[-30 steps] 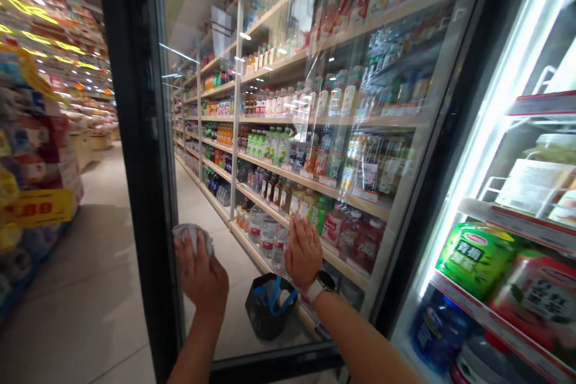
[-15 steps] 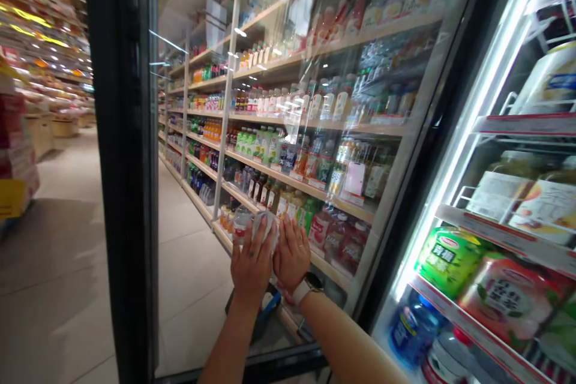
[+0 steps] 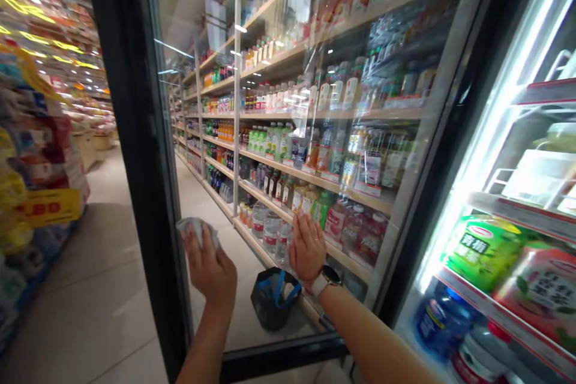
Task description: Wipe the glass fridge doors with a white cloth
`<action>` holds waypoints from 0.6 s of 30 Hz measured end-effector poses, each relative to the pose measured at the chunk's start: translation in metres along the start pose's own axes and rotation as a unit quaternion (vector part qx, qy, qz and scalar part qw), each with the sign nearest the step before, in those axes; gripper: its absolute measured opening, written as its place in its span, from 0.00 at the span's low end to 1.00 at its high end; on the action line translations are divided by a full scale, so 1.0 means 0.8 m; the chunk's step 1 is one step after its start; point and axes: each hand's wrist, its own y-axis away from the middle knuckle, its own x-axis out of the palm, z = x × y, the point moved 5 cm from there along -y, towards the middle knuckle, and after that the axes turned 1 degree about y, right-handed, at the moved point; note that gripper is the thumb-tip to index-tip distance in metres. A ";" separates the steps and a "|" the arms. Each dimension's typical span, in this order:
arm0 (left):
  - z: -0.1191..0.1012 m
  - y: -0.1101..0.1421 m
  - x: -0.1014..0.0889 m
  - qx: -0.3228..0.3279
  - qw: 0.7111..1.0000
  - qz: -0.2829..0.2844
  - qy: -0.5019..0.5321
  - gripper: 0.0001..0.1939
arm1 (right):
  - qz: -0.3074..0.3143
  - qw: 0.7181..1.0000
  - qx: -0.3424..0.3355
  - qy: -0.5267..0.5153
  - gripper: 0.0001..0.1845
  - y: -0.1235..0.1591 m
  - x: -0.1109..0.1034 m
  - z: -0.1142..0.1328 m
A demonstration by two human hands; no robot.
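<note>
Left hand (image 3: 210,267) clenching a cloth (image 3: 197,231) against a glass door (image 3: 202,186), right hand (image 3: 308,249) open, flat on the glass, bottled drinks (image 3: 270,233) behind

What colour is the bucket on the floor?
The bucket is black with blue handles, in the head view.

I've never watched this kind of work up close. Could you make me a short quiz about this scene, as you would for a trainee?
1. What does the left hand press against the glass door? A) a bottle B) a cloth C) a price tag
2. True or false: the right hand wears a watch.
3. Fill in the blank: the bucket on the floor is mainly ____, with blue straps.

Key: 1 B; 2 true; 3 black.
</note>
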 end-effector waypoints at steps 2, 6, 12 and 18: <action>-0.045 0.013 0.020 0.016 0.999 0.018 0.042 0.29 | -0.003 1.000 -0.001 0.004 0.36 0.000 -0.001 -0.001; -0.123 0.043 0.058 0.099 0.983 0.076 0.132 0.29 | -0.024 1.000 -0.017 0.011 0.32 0.003 0.001 -0.005; -0.121 0.041 0.064 0.177 0.976 0.073 0.099 0.28 | -0.016 1.000 -0.014 0.006 0.32 0.006 0.010 -0.006; -0.032 0.012 0.032 0.096 0.995 0.041 0.004 0.27 | -0.003 1.000 -0.006 0.018 0.36 -0.002 0.009 0.003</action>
